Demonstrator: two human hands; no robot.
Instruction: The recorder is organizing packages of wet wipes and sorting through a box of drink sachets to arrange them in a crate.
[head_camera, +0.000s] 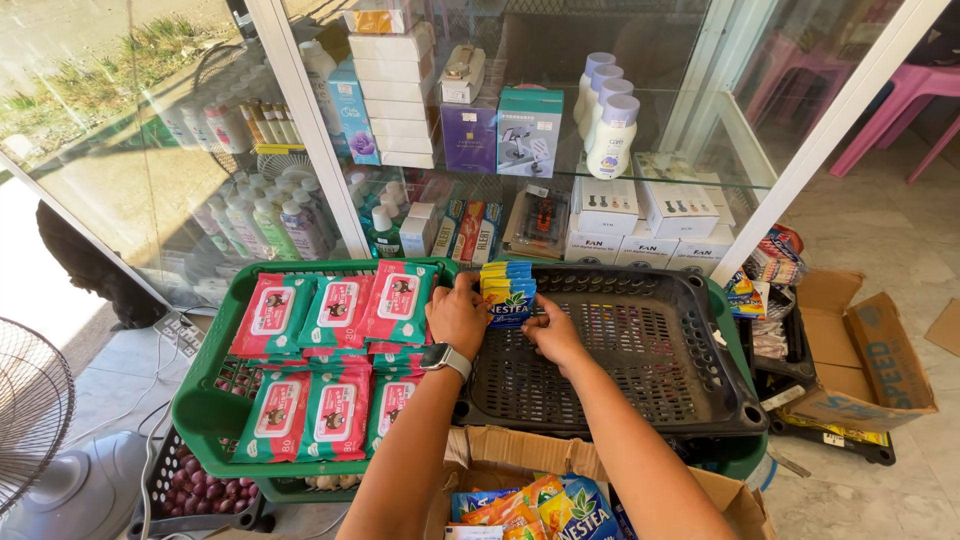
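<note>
Left hand (457, 315) and right hand (551, 333) grip blue sachet stack (508, 291), upright at black tray (700, 400) far-left rim; tray rightward free.

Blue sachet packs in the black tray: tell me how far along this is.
Done: red wipe packs fill the green crate. In hand: both hands, left hand and right hand, stand a row of blue sachet packs at the back-left corner of the black tray. Left: most of the tray is bare, and more sachets sit in the cardboard box below.
</note>
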